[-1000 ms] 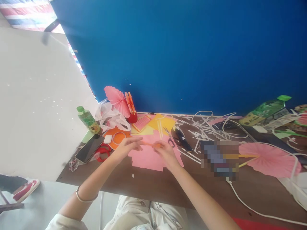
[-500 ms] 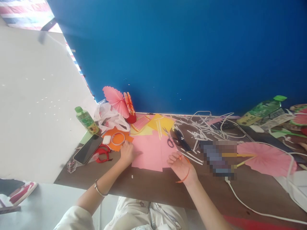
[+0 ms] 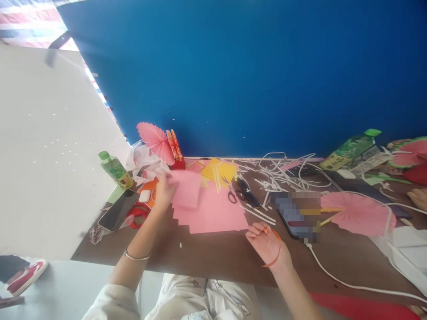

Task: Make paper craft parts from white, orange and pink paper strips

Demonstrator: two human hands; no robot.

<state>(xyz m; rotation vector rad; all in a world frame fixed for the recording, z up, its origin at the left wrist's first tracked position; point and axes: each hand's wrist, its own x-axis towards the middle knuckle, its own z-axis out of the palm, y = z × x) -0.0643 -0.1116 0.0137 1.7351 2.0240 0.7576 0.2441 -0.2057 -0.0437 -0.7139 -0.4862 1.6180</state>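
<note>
My left hand [image 3: 164, 195], blurred by motion, grips the left edge of a pink sheet of paper [image 3: 187, 190] and holds it raised and tilted. Below it, overlapping pink paper sheets [image 3: 215, 213] lie on the brown table. My right hand [image 3: 265, 244] rests palm up by their lower right corner, fingers loosely curled and apart. An orange band [image 3: 275, 258] loops around that hand and wrist, with a bit of orange near the fingertips. Scissors [image 3: 231, 193] with dark handles lie at the sheets' upper right, next to yellow paper [image 3: 220, 171].
Left are a green-capped bottle [image 3: 115, 170], a phone [image 3: 119, 210] and a white case [image 3: 144, 196]. White paper strips [image 3: 267, 178] and cables lie to the right, with another phone [image 3: 292, 218] and a pink paper fan [image 3: 362, 214]. Another person's hand [image 3: 418, 198] shows at the right edge.
My left hand has lifted a pink sheet and moved it up and left. My right hand has moved slightly right and down, away from the sheets. The camera view has shifted a little.
</note>
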